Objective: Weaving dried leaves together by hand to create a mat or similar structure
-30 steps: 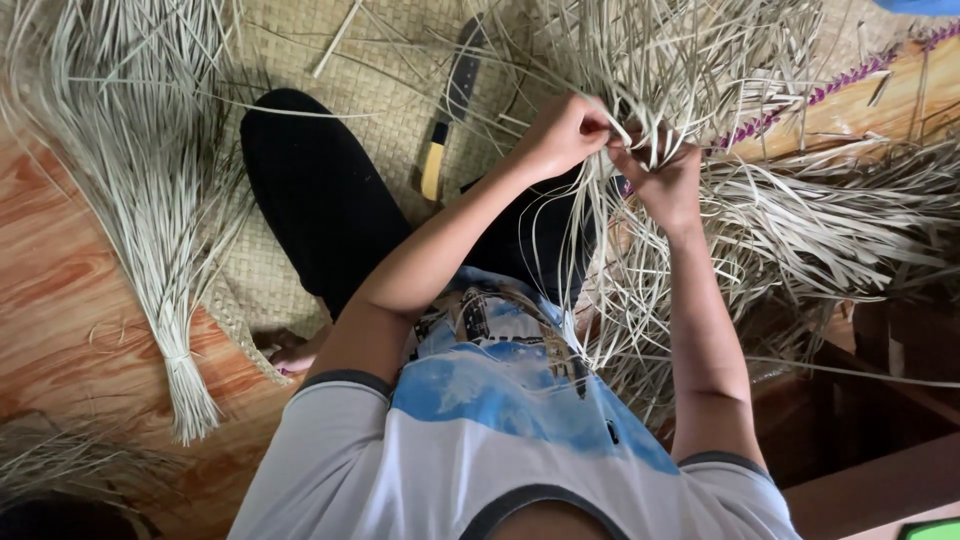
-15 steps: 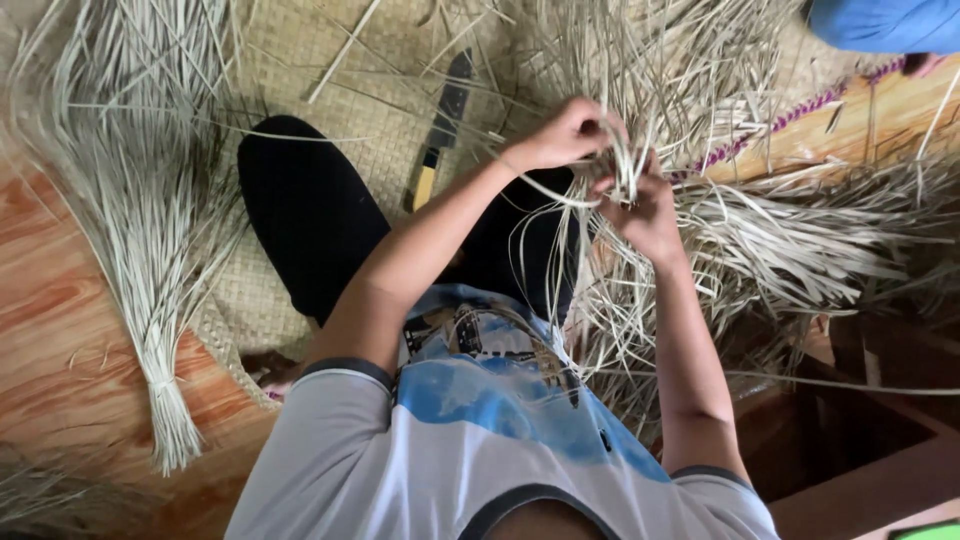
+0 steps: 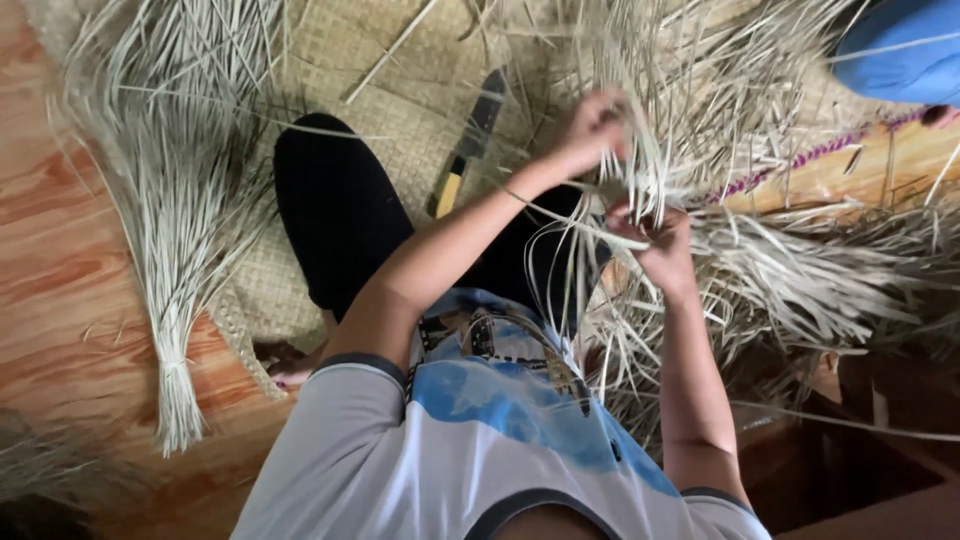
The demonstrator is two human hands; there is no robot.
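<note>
Up above the lap, left hand (image 3: 592,130) pinched shut on pale dry straw strips (image 3: 650,175), right hand (image 3: 655,245) just below it, closed on the same strips, knife with yellow handle (image 3: 468,150) on woven mat (image 3: 400,90) left of the hands, tied straw bundle (image 3: 175,260) far left.

Both bare arms reach forward from short sleeves, away from the body. The left arm runs diagonally, elbow bent, from near left up to far centre, and the left hand (image 3: 592,130) sits farthest out, fingers curled shut in a pinch (blurred, so single fingers are hard to tell). The right arm goes almost straight ahead, upper arm near the torso, wrist slightly bent. The right hand (image 3: 655,240) is nearer and just right of the left, fingers closed in a loose fist.
</note>
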